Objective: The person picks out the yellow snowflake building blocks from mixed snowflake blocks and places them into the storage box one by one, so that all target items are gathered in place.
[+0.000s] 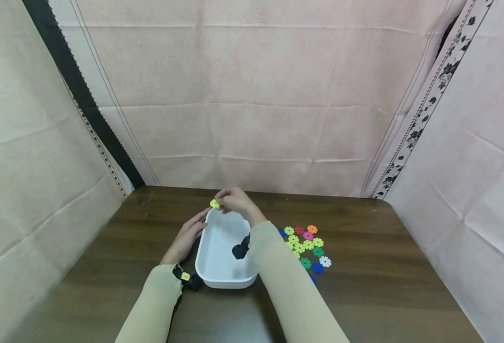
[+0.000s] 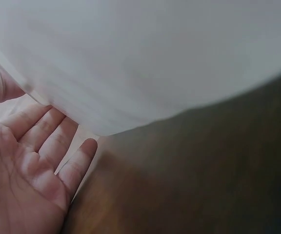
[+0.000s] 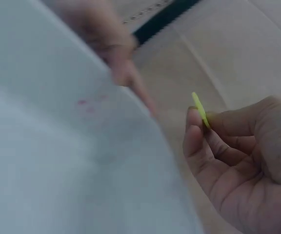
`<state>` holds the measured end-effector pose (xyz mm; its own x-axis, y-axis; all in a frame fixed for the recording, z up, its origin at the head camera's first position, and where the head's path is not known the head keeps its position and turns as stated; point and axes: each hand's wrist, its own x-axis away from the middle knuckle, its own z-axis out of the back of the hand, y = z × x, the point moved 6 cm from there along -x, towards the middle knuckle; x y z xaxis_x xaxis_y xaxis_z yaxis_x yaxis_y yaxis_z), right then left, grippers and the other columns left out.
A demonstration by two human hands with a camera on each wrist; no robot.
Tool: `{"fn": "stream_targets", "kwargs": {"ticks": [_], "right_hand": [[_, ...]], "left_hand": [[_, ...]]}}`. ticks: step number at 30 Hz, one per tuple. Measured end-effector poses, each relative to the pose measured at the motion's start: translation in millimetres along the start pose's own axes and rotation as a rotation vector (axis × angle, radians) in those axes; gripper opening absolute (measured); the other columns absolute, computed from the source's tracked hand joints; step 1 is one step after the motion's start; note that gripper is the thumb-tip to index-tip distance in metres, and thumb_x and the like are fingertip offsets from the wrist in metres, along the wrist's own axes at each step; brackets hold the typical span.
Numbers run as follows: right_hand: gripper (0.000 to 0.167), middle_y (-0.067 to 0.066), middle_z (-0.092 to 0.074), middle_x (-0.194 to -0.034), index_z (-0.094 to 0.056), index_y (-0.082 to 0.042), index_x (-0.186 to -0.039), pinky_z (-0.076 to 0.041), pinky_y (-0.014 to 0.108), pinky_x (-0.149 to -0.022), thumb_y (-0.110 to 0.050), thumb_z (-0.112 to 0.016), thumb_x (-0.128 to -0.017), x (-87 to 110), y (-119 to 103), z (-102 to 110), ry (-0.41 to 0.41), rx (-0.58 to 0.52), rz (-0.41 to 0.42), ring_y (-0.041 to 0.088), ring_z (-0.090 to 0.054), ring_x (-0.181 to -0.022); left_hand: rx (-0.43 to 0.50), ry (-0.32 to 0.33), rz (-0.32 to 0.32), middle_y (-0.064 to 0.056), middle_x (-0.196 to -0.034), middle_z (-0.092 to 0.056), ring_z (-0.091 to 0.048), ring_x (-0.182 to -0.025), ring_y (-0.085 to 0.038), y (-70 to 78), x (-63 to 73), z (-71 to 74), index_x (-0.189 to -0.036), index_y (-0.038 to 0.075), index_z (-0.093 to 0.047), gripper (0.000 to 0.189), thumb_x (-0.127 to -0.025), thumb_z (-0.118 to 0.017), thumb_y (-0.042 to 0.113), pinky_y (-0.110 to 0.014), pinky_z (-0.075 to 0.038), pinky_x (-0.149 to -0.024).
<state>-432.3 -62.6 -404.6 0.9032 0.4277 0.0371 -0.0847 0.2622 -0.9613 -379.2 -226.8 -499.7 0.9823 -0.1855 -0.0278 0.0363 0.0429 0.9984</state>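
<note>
In the head view a white plastic tray lies on the table in front of me. My left hand holds its far left side, thumb at the rim and fingers along the outer wall. The left wrist view shows that palm and those fingers against the tray. My right hand is over the tray's far end. It pinches a yellow flower-shaped plastic piece between thumb and fingers, just beyond the far rim. Seen edge-on in the right wrist view, this yellow piece stands beside the tray's wall.
Right of the tray, partly behind my right sleeve, several flower pieces in yellow, green, blue, red, pink, orange and white lie on the brown table. A black wrist device overlaps the tray. Cloth walls surround the table.
</note>
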Motion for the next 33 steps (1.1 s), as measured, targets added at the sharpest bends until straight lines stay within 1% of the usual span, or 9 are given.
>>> {"fn": "stream_targets", "kwargs": {"ticks": [5,8,11,14,17,22,25,28,33], "right_hand": [[0.019,0.01,-0.068,-0.101,-0.067,-0.001,-0.114,-0.06,0.038,-0.079,-0.01,-0.062,-0.098,3.8,25.2,-13.6,-0.055,0.055,-0.029,0.032,-0.069,-0.093],[0.021,0.008,-0.068,-0.098,-0.067,-0.003,-0.115,-0.06,0.037,-0.078,-0.01,-0.063,-0.096,5.4,38.9,-15.3,-0.075,0.129,-0.047,0.028,-0.068,-0.088],[0.021,0.006,-0.068,-0.097,-0.068,-0.004,-0.114,-0.059,0.034,-0.076,-0.011,-0.064,-0.095,5.2,45.4,-16.0,-0.092,0.227,-0.041,0.023,-0.067,-0.082],[0.021,0.004,-0.067,-0.097,-0.07,-0.006,-0.113,-0.057,0.031,-0.075,-0.011,-0.063,-0.094,4.0,45.8,-16.8,-0.107,0.318,-0.025,0.022,-0.066,-0.082],[0.02,0.002,-0.068,-0.097,-0.07,-0.006,-0.112,-0.057,0.03,-0.075,-0.009,-0.064,-0.094,4.5,46.5,-17.9,-0.119,0.376,-0.036,0.023,-0.067,-0.082],[0.021,0.004,-0.067,-0.095,-0.07,-0.002,-0.113,-0.059,0.031,-0.074,-0.004,-0.063,-0.093,6.1,45.6,-19.8,-0.131,0.387,-0.043,0.025,-0.069,-0.082],[0.022,0.004,-0.067,-0.096,-0.07,-0.002,-0.114,-0.059,0.03,-0.075,-0.005,-0.063,-0.093,7.2,43.7,-20.4,-0.132,0.407,-0.038,0.025,-0.068,-0.082],[0.022,0.003,-0.068,-0.099,-0.07,-0.005,-0.115,-0.058,0.031,-0.079,-0.008,-0.065,-0.094,8.8,41.3,-20.9,-0.124,0.46,-0.039,0.024,-0.067,-0.085],[0.027,0.004,-0.07,-0.116,-0.072,-0.009,-0.12,-0.055,0.036,-0.092,-0.018,-0.068,-0.095,9.6,28.4,-21.4,-0.087,0.582,0.01,0.021,-0.064,-0.1]], "left_hand": [[0.004,-0.004,-0.002,-0.004,-0.162,-0.031,-0.033,-0.147,-0.025,-1.0,-3.0,-2.5,-0.155,0.017,-0.039,0.053,-0.103,-0.05,0.022,-0.049,-0.032,-0.116],[0.008,-0.005,0.0,-0.003,-0.161,-0.033,-0.035,-0.146,-0.024,-0.8,-3.1,-2.6,-0.155,0.019,-0.04,0.052,-0.104,-0.051,0.024,-0.048,-0.034,-0.115],[0.015,-0.008,-0.012,-0.003,-0.161,-0.033,-0.036,-0.145,-0.023,1.0,-2.4,-1.8,-0.155,0.019,-0.04,0.052,-0.104,-0.051,0.024,-0.049,-0.035,-0.114],[0.016,-0.007,-0.026,-0.003,-0.161,-0.034,-0.035,-0.146,-0.023,3.3,-1.4,-0.1,-0.155,0.019,-0.04,0.052,-0.104,-0.051,0.023,-0.049,-0.035,-0.114],[0.014,-0.008,-0.027,-0.002,-0.161,-0.034,-0.035,-0.146,-0.023,4.4,-1.4,1.3,-0.155,0.02,-0.041,0.051,-0.105,-0.049,0.023,-0.047,-0.035,-0.114],[0.013,-0.007,-0.025,-0.001,-0.161,-0.035,-0.036,-0.145,-0.022,5.3,-2.5,2.5,-0.154,0.02,-0.041,0.052,-0.104,-0.05,0.022,-0.045,-0.037,-0.113],[0.017,-0.005,-0.021,-0.001,-0.161,-0.035,-0.036,-0.145,-0.022,5.0,-2.2,2.4,-0.154,0.02,-0.042,0.052,-0.103,-0.051,0.023,-0.046,-0.037,-0.114],[0.023,-0.003,-0.011,-0.001,-0.161,-0.035,-0.036,-0.145,-0.022,3.4,-2.1,1.9,-0.154,0.02,-0.042,0.052,-0.103,-0.051,0.023,-0.048,-0.035,-0.115],[0.036,-0.005,0.012,-0.002,-0.162,-0.031,-0.033,-0.147,-0.023,0.2,-1.5,2.1,-0.156,0.019,-0.039,0.053,-0.104,-0.05,0.021,-0.049,-0.032,-0.116]]}}
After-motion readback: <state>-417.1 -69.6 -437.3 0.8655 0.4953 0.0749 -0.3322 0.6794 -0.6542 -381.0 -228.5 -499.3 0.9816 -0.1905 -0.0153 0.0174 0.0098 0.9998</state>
